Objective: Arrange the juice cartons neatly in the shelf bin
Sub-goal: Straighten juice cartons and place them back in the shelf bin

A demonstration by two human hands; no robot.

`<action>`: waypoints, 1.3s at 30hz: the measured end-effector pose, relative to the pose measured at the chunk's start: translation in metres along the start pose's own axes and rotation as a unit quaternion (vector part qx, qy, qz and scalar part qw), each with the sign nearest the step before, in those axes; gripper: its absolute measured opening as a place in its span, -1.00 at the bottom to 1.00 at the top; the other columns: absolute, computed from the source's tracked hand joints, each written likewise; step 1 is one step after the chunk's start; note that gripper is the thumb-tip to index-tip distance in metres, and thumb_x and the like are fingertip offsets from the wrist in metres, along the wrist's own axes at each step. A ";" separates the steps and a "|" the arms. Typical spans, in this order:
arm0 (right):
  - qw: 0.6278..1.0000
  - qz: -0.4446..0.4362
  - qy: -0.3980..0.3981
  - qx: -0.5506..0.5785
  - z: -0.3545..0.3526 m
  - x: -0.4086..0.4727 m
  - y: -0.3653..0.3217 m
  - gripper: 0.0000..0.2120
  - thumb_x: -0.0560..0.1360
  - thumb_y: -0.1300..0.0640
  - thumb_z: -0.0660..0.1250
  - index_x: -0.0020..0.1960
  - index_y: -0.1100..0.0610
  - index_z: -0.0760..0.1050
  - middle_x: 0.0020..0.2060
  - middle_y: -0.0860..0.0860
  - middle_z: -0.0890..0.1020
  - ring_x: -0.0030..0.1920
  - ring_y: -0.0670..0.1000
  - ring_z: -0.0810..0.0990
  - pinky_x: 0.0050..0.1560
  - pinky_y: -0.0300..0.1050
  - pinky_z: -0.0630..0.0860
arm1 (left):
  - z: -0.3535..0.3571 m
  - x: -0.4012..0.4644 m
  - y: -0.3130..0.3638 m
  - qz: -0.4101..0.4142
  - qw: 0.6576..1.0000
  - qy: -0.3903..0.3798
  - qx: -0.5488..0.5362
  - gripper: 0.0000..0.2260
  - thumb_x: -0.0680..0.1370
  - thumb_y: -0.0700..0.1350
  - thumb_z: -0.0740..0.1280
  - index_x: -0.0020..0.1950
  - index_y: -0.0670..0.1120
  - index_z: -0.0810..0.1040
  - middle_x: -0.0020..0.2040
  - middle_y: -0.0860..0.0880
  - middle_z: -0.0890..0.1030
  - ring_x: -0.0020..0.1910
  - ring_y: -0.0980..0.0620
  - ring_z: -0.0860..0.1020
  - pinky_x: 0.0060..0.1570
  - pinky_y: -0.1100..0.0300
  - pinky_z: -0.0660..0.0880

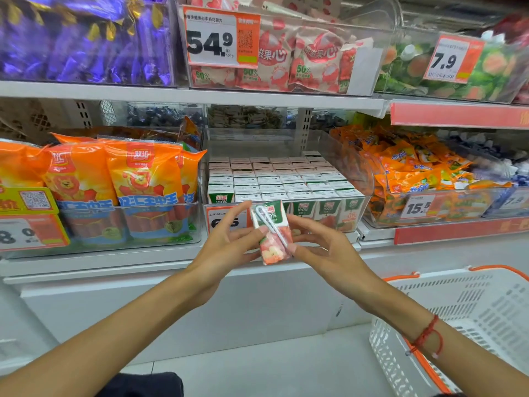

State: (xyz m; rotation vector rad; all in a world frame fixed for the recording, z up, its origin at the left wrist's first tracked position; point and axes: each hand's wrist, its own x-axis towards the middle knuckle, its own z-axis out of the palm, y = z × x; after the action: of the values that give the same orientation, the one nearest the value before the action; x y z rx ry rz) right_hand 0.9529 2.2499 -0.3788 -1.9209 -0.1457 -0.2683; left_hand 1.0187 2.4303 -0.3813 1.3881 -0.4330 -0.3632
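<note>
Juice carton [273, 234] pinched between both hands [226, 239], half hiding bin [367, 193] price tag [226, 220]

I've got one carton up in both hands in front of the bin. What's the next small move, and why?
Probably turn the juice carton upright, label forward. It sits tilted between the left hand and right hand, straw side showing, while the cartons in the shelf bin all stand upright in tight rows. Where a free slot lies cannot be told.
</note>
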 end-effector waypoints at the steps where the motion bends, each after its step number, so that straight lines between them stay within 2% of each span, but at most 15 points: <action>1: 1.000 -0.006 0.002 0.007 0.000 0.000 0.000 -0.60 0.53 0.21 0.37 0.25 -0.20 0.48 0.14 -0.24 0.62 0.10 -0.26 0.58 0.04 -0.40 0.51 | 0.000 0.000 0.001 -0.009 1.000 0.003 -0.012 -0.65 0.57 -0.10 0.36 0.26 0.25 0.40 -0.01 0.03 0.72 -0.03 0.05 0.69 -0.21 0.33 0.59; 6: 1.000 0.010 0.002 0.029 0.001 -0.001 -0.004 -0.69 0.51 0.07 0.40 0.24 -0.09 0.55 0.03 -0.33 0.65 0.08 -0.28 0.60 0.02 -0.43 0.50 | -0.004 0.001 0.003 -0.094 0.994 0.026 -0.049 -0.71 0.56 -0.04 0.36 0.29 0.07 0.50 0.00 -0.05 0.72 -0.03 0.00 0.70 -0.16 0.28 0.62; 9: 0.998 0.031 0.037 0.033 0.003 -0.001 -0.005 -0.78 0.45 -0.07 0.39 0.07 -0.09 0.64 -0.09 -0.26 0.70 -0.06 -0.27 0.64 -0.04 -0.40 0.54 | -0.005 0.001 0.003 -0.160 0.985 0.032 -0.053 -0.76 0.51 0.06 0.41 0.14 0.03 0.59 -0.04 -0.06 0.73 -0.09 0.03 0.70 -0.23 0.25 0.62; 12: 0.996 0.058 0.056 0.040 0.003 -0.001 -0.005 -0.85 0.45 -0.11 0.37 -0.18 -0.11 0.68 -0.27 -0.16 0.71 -0.25 -0.24 0.65 -0.21 -0.40 0.55 | -0.004 0.001 0.000 -0.216 0.975 0.042 -0.038 -0.65 0.44 0.15 0.46 0.14 0.02 0.57 -0.10 -0.10 0.73 -0.20 0.06 0.71 -0.32 0.19 0.62; 15: 0.994 0.089 0.056 0.035 0.004 -0.001 -0.004 -0.81 0.48 -0.11 0.36 -0.20 -0.07 0.67 -0.36 -0.09 0.69 -0.30 -0.16 0.66 -0.25 -0.36 0.57 | -0.002 0.001 -0.001 -0.233 0.970 0.059 -0.027 -0.54 0.41 0.18 0.47 0.19 -0.04 0.54 -0.02 -0.15 0.69 -0.28 0.07 0.69 -0.35 0.18 0.60; 17: 0.993 0.102 0.057 0.032 0.004 0.000 -0.004 -0.79 0.48 -0.12 0.35 -0.15 -0.03 0.68 -0.34 -0.05 0.69 -0.28 -0.12 0.66 -0.22 -0.33 0.59 | -0.003 0.001 0.000 -0.233 0.970 0.058 -0.028 -0.56 0.42 0.16 0.47 0.20 -0.01 0.53 0.00 -0.16 0.69 -0.27 0.08 0.69 -0.35 0.19 0.61; 19: 0.991 0.115 0.041 0.045 0.003 0.000 -0.005 -0.77 0.50 -0.11 0.34 -0.02 -0.01 0.68 -0.18 0.02 0.71 -0.24 -0.09 0.67 -0.15 -0.28 0.62 | -0.003 0.002 0.002 -0.222 0.973 0.055 -0.034 -0.63 0.45 0.12 0.45 0.20 0.03 0.54 -0.03 -0.13 0.71 -0.24 0.08 0.70 -0.33 0.19 0.61; 22: 0.979 0.159 -0.013 0.126 0.000 0.000 -0.007 -0.71 0.53 -0.06 0.33 0.21 -0.03 0.59 0.02 -0.02 0.69 -0.10 0.00 0.71 -0.07 -0.23 0.63 | -0.002 0.002 0.002 -0.168 0.984 0.056 -0.024 -0.68 0.52 0.04 0.42 0.24 0.02 0.52 -0.01 -0.07 0.72 -0.16 0.05 0.71 -0.28 0.25 0.62; 25: 0.965 0.194 -0.045 0.173 -0.001 0.000 -0.008 -0.70 0.52 0.00 0.37 0.21 0.06 0.60 0.02 0.02 0.71 0.01 0.00 0.70 -0.02 -0.24 0.62 | 0.002 0.001 0.004 -0.097 0.994 0.046 0.011 -0.72 0.55 0.00 0.39 0.25 0.10 0.49 -0.04 -0.01 0.72 -0.12 0.06 0.70 -0.27 0.33 0.59; 27: 0.967 0.191 -0.028 0.168 0.000 0.000 -0.009 -0.71 0.49 0.04 0.41 0.19 0.09 0.61 -0.05 0.02 0.73 -0.01 -0.04 0.70 -0.06 -0.29 0.61 | 0.005 -0.001 0.004 -0.068 0.996 0.051 0.036 -0.79 0.55 0.00 0.38 0.16 0.20 0.52 -0.12 0.09 0.73 -0.14 0.13 0.70 -0.28 0.33 0.59; 29: 0.975 0.169 0.021 0.144 0.002 0.001 -0.009 -0.68 0.42 0.09 0.49 0.17 0.07 0.62 -0.12 -0.02 0.74 -0.08 -0.08 0.71 -0.11 -0.32 0.59 | 0.009 -0.001 0.003 -0.045 0.995 0.072 0.048 -0.84 0.55 -0.03 0.38 0.06 0.23 0.55 -0.18 0.14 0.72 -0.18 0.19 0.69 -0.28 0.33 0.60; 30: 0.982 0.149 0.048 0.109 0.003 0.001 -0.008 -0.67 0.38 0.10 0.53 0.13 0.01 0.64 -0.15 -0.07 0.73 -0.12 -0.12 0.70 -0.14 -0.33 0.57 | 0.011 -0.002 0.003 -0.037 0.994 0.085 0.052 -0.84 0.56 -0.04 0.37 0.08 0.21 0.55 -0.16 0.15 0.71 -0.19 0.21 0.68 -0.27 0.32 0.59; 33: 0.990 0.040 0.113 -0.077 0.008 -0.001 -0.009 -0.64 0.27 0.08 0.61 -0.02 -0.19 0.60 -0.19 -0.21 0.68 -0.18 -0.21 0.64 -0.20 -0.35 0.55 | 0.018 -0.003 0.005 -0.054 0.993 0.090 0.049 -0.77 0.57 0.12 0.31 0.20 0.14 0.54 0.01 0.13 0.67 -0.13 0.19 0.68 -0.24 0.30 0.61; 36: 0.962 -0.067 0.123 -0.234 0.016 -0.004 -0.007 -0.51 0.28 0.07 0.60 0.17 -0.12 0.57 -0.07 -0.19 0.60 -0.11 -0.20 0.58 -0.11 -0.36 0.52 | 0.020 -0.005 0.006 -0.099 0.993 0.049 0.043 -0.69 0.46 0.24 0.35 0.14 0.16 0.56 0.05 0.12 0.66 -0.01 0.13 0.65 -0.15 0.26 0.61; 39: 0.963 -0.085 0.077 -0.244 0.017 -0.004 -0.002 -0.47 0.31 0.08 0.60 0.24 -0.03 0.54 -0.01 -0.11 0.55 -0.06 -0.16 0.54 -0.05 -0.38 0.48 | 0.015 -0.005 0.007 -0.119 0.993 0.022 0.005 -0.67 0.50 0.13 0.37 0.21 0.04 0.58 0.02 0.03 0.71 0.00 0.07 0.68 0.03 0.20 0.62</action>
State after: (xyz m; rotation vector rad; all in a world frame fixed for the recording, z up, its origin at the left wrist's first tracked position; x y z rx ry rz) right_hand 0.9502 2.2667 -0.3834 -2.3675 -0.1510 -0.6151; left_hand 1.0071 2.4209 -0.3730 1.4588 -0.2333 -0.5238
